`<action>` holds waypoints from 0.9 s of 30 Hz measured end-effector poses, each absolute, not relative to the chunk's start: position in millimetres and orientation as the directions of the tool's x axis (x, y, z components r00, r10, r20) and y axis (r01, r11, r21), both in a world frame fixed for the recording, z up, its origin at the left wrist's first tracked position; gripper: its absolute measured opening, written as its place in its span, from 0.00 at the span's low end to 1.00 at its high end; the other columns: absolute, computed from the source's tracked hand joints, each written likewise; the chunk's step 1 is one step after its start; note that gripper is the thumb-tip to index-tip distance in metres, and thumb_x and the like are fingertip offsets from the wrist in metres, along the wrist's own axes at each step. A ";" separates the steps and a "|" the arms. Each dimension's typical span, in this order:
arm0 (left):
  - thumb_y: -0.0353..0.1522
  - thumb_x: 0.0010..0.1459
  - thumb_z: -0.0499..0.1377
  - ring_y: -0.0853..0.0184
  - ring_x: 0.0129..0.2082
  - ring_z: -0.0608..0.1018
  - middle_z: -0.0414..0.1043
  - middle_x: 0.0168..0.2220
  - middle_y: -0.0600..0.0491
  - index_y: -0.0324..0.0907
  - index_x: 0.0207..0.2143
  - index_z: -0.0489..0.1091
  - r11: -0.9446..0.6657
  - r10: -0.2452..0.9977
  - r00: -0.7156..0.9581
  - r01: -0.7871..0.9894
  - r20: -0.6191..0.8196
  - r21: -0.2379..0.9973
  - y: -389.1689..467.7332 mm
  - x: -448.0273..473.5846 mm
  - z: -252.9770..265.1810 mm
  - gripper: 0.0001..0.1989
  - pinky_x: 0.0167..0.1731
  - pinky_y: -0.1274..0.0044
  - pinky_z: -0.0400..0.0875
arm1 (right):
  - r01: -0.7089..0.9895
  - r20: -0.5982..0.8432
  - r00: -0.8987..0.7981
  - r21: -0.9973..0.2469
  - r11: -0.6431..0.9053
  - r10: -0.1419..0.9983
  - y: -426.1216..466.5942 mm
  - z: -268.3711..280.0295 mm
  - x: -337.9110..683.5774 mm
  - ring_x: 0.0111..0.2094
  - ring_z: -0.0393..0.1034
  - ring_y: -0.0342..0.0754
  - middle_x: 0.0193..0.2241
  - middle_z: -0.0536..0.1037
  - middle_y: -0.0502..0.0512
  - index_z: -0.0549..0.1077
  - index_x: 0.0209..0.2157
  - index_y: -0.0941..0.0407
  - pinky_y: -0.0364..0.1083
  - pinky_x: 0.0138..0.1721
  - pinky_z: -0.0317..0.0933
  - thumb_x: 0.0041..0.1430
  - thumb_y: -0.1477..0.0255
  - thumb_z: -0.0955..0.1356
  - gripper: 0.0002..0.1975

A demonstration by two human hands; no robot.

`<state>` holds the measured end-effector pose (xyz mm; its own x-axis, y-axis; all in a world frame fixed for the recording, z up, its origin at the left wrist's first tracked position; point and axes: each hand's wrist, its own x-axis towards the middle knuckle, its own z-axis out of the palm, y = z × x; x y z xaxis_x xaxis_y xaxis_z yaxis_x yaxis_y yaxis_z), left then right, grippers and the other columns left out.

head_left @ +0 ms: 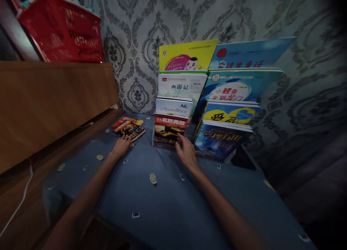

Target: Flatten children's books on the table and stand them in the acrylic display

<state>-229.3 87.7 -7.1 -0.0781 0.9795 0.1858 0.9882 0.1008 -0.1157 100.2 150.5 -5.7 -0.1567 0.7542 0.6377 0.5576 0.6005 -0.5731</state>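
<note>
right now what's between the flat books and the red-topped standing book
In the head view, patterned blue cloth, then a pale upright edge beside the standing book.

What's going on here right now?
A person has both hands among books on a blue cloth. The left hand touches a few small books lying flat. The right hand has its fingers at the front book of the left upright row. Another upright row stands to its right, both near the patterned wall.
</note>
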 end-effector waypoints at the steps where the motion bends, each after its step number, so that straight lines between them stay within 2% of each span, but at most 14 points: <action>1: 0.30 0.69 0.46 0.54 0.65 0.66 0.65 0.64 0.37 0.40 0.64 0.61 0.080 0.983 -0.056 0.988 0.175 -0.129 80.0 -229.5 -7.5 0.23 0.62 0.64 0.62 | 0.558 0.636 -0.156 -0.575 0.598 0.756 150.1 -5.2 100.0 0.48 0.73 0.57 0.48 0.79 0.62 0.71 0.57 0.55 0.59 0.53 0.65 0.61 0.70 0.61 0.23; 5: 0.32 0.70 0.46 0.55 0.65 0.67 0.66 0.63 0.39 0.41 0.63 0.64 0.004 0.986 0.021 0.988 0.165 -0.153 46.2 -229.2 -11.2 0.22 0.62 0.65 0.63 | 0.556 0.634 -0.152 -0.580 0.596 0.758 149.4 -4.0 99.1 0.48 0.74 0.57 0.47 0.79 0.63 0.69 0.58 0.57 0.58 0.52 0.66 0.60 0.70 0.61 0.25; 12: 0.38 0.71 0.46 0.58 0.68 0.64 0.66 0.64 0.46 0.45 0.63 0.65 -0.112 0.978 0.127 0.989 0.164 -0.098 -21.0 -222.9 -15.3 0.22 0.62 0.66 0.64 | 0.558 0.632 -0.170 -0.571 0.602 0.756 152.0 -5.5 100.4 0.48 0.74 0.57 0.45 0.80 0.62 0.69 0.58 0.57 0.58 0.52 0.66 0.60 0.70 0.62 0.24; 17: 0.46 0.69 0.47 0.56 0.61 0.72 0.72 0.60 0.46 0.48 0.59 0.69 -0.155 0.969 0.151 0.988 0.194 0.007 -36.9 -225.9 -4.7 0.24 0.60 0.62 0.66 | 0.550 0.635 -0.182 -0.567 0.613 0.751 152.0 -4.9 100.3 0.48 0.74 0.57 0.45 0.80 0.62 0.69 0.58 0.57 0.58 0.52 0.66 0.61 0.70 0.62 0.24; 20: 0.47 0.69 0.46 0.56 0.60 0.73 0.71 0.60 0.46 0.46 0.55 0.71 -0.082 0.972 0.050 0.988 0.230 0.128 -17.4 -234.5 -0.8 0.24 0.59 0.63 0.66 | 0.531 0.641 -0.180 -0.576 0.622 0.746 150.7 -3.7 99.5 0.48 0.74 0.58 0.46 0.80 0.63 0.69 0.58 0.58 0.59 0.52 0.67 0.60 0.70 0.62 0.25; 22: 0.46 0.69 0.46 0.55 0.61 0.70 0.68 0.62 0.43 0.42 0.58 0.68 0.051 0.963 -0.096 0.982 0.252 0.180 2.4 -240.9 -3.2 0.25 0.61 0.62 0.64 | 0.517 0.640 -0.185 -0.582 0.627 0.746 149.2 -2.6 99.6 0.48 0.74 0.58 0.46 0.80 0.63 0.69 0.59 0.57 0.59 0.52 0.67 0.60 0.70 0.62 0.25; 25: 0.47 0.67 0.48 0.50 0.67 0.62 0.59 0.67 0.39 0.42 0.63 0.61 0.275 0.937 -0.306 0.944 0.167 0.184 28.7 -248.7 -12.2 0.28 0.62 0.57 0.60 | 0.503 0.634 -0.194 -0.590 0.631 0.748 146.1 -0.6 100.7 0.48 0.75 0.58 0.46 0.80 0.62 0.69 0.59 0.56 0.59 0.51 0.68 0.61 0.70 0.62 0.25; 27: 0.49 0.67 0.47 0.48 0.69 0.57 0.54 0.69 0.39 0.44 0.64 0.59 0.335 0.929 -0.356 0.926 0.106 0.171 38.8 -252.6 -18.0 0.30 0.62 0.53 0.56 | 0.500 0.629 -0.196 -0.596 0.629 0.752 143.9 0.7 101.6 0.48 0.75 0.58 0.47 0.80 0.62 0.69 0.59 0.56 0.59 0.51 0.69 0.61 0.70 0.62 0.24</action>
